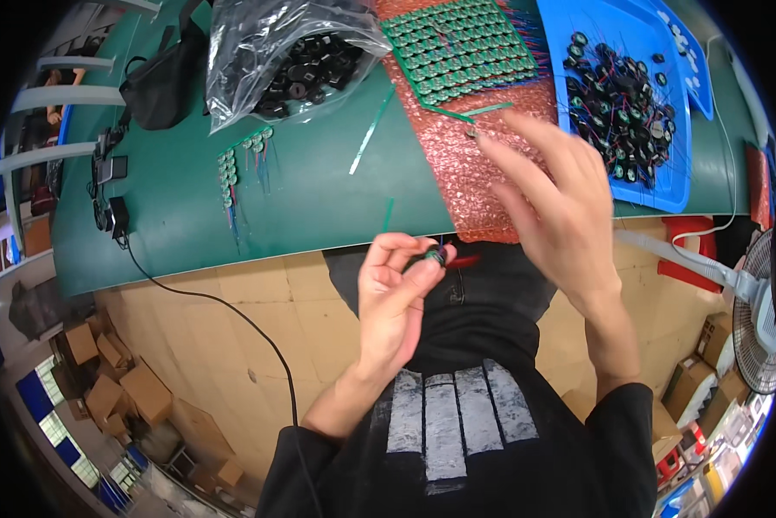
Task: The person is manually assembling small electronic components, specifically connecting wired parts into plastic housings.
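Observation:
My left hand is closed in a pinch near the table's front edge, over my lap. Between its fingertips sits a small round black part with a green circuit board, thin wires showing at it. My right hand is raised over pink bubble wrap, fingers apart and slightly blurred. By its fingertips is a tiny round piece, beside thin green strips; I see nothing gripped. Beyond lies a panel of round green circuit boards with red and blue wires along its right side.
A blue tray at the right holds many wired black round parts. A clear plastic bag contains black caps. Loose wired boards, a green strip, a black pouch and a black cable lie leftward.

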`<state>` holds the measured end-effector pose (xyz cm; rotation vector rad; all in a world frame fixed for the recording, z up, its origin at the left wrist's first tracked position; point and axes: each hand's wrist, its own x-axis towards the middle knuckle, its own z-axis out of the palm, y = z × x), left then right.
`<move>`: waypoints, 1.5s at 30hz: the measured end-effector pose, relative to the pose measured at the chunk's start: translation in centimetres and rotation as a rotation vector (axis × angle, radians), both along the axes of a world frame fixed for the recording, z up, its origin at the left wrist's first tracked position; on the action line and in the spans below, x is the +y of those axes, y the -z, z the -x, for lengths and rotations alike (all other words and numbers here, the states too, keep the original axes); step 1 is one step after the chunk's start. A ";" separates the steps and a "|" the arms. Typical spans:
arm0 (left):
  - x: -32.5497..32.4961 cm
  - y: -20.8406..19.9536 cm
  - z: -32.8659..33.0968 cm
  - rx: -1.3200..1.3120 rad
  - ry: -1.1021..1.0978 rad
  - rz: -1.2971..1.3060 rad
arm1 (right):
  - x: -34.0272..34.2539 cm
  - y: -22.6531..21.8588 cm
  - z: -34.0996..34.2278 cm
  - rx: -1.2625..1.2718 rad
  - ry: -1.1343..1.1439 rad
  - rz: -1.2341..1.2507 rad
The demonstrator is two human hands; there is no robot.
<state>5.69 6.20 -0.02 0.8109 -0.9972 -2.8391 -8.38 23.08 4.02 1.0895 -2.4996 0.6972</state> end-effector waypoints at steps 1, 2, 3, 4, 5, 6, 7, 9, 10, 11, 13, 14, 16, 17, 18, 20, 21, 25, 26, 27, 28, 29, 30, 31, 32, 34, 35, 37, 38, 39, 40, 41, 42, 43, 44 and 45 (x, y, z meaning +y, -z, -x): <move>0.3 0.0 -0.2 0.006 -0.006 -0.045 | 0.7 -0.4 -1.0 -0.075 -0.033 0.019; 0.7 0.0 -0.4 -0.005 -0.009 -0.080 | 1.3 -0.3 -2.1 -0.232 -0.089 0.092; 1.5 -0.2 -0.4 -0.005 -0.008 -0.118 | 1.9 0.0 -3.4 -0.391 -0.140 0.161; 2.3 0.2 -0.4 -0.006 0.025 -0.164 | 2.3 0.7 -4.8 -0.553 -0.125 0.216; 3.0 0.6 -0.4 0.002 0.086 -0.136 | 2.6 2.1 -5.6 -0.484 -0.126 0.209; 3.7 1.0 -0.5 -0.036 0.143 -0.141 | 3.0 3.3 -6.5 -0.422 -0.114 0.202; 4.5 1.4 -0.4 -0.024 0.177 -0.163 | 3.5 4.0 -7.2 -0.401 -0.085 0.230; 4.7 1.9 -0.2 -0.047 0.234 -0.194 | 4.9 4.0 -7.3 -0.394 -0.078 0.178; 4.4 1.9 0.0 -0.034 0.321 -0.088 | 5.2 3.7 -7.0 -0.434 -0.098 0.159; 4.1 1.9 0.0 -0.017 0.411 0.016 | 5.1 3.7 -6.8 -0.463 -0.130 0.142; 3.6 1.7 0.0 -0.031 0.490 0.007 | 5.4 3.4 -6.2 -0.517 -0.185 0.116; 3.4 1.7 0.2 -0.029 0.553 -0.005 | 5.5 3.3 -6.0 -0.521 -0.157 0.102; 3.1 1.7 0.2 -0.013 0.582 0.080 | 5.6 2.8 -5.8 -0.533 -0.212 0.044; 3.0 1.7 0.4 -0.012 0.605 0.092 | 5.9 2.8 -5.8 -0.532 -0.225 0.022; 2.9 1.7 0.5 0.001 0.600 0.114 | 5.9 2.9 -5.8 -0.536 -0.212 0.019; 3.5 1.5 0.3 0.019 0.566 0.131 | 6.0 3.4 -6.0 -0.577 -0.232 0.121; 3.8 1.3 0.2 0.040 0.521 0.154 | 6.0 3.8 -6.2 -0.579 -0.227 0.123; 5.0 0.6 -0.7 0.080 0.429 0.242 | 5.6 5.3 -7.7 -0.952 -0.277 0.522; 5.2 0.7 -0.7 0.063 0.405 0.262 | 5.5 5.6 -8.0 -0.979 -0.245 0.537; 5.4 1.3 -1.0 0.055 0.388 0.254 | 5.4 5.7 -8.4 -1.009 -0.217 0.552; 5.5 2.0 -1.2 0.048 0.371 0.247 | 4.9 5.7 -8.7 -0.975 -0.171 0.574; 5.3 2.6 -1.1 0.050 0.406 0.290 | 4.9 6.0 -9.1 -0.983 -0.175 0.574; 5.5 2.6 -1.0 0.049 0.399 0.291 | 4.9 6.6 -9.3 -0.977 -0.141 0.570; 5.8 2.4 -0.8 0.024 0.388 0.224 | 4.9 6.9 -9.3 -0.969 -0.108 0.565; 6.0 2.4 -0.7 0.001 0.376 0.158 | 4.9 6.7 -9.6 -0.999 -0.078 0.584; 5.3 2.6 -0.4 0.006 0.444 0.127 | 5.3 6.9 -9.5 -0.990 -0.072 0.577; 5.1 2.3 -0.4 -0.054 0.464 0.038 | 5.5 7.0 -9.4 -0.982 -0.062 0.574; 4.9 2.2 -0.4 -0.113 0.469 -0.050 | 5.6 7.0 -9.4 -0.982 -0.081 0.567; 4.8 2.6 -0.6 -0.101 0.468 -0.030 | 5.6 7.0 -9.4 -0.980 -0.089 0.566; 4.7 2.9 -0.7 -0.088 0.467 -0.011 | 5.6 7.0 -9.4 -0.983 -0.099 0.559; 4.6 3.2 -0.9 -0.088 0.455 -0.013 | 5.5 6.9 -9.4 -0.999 -0.103 0.540; 4.6 3.4 -1.1 -0.053 0.436 -0.006 | 5.5 6.9 -9.4 -1.015 -0.107 0.521; 4.7 3.5 -1.3 -0.021 0.419 0.000 | 5.4 7.0 -9.5 -1.020 -0.113 0.515; 5.0 3.4 -1.4 -0.023 0.410 -0.003 | 5.3 7.1 -9.6 -0.976 -0.127 0.530; 5.4 3.2 -1.4 -0.013 0.355 0.024 | 5.2 7.2 -9.7 -0.932 -0.140 0.545; 5.6 3.1 -1.3 -0.001 0.302 0.050 | 5.0 7.1 -9.7 -0.934 -0.145 0.539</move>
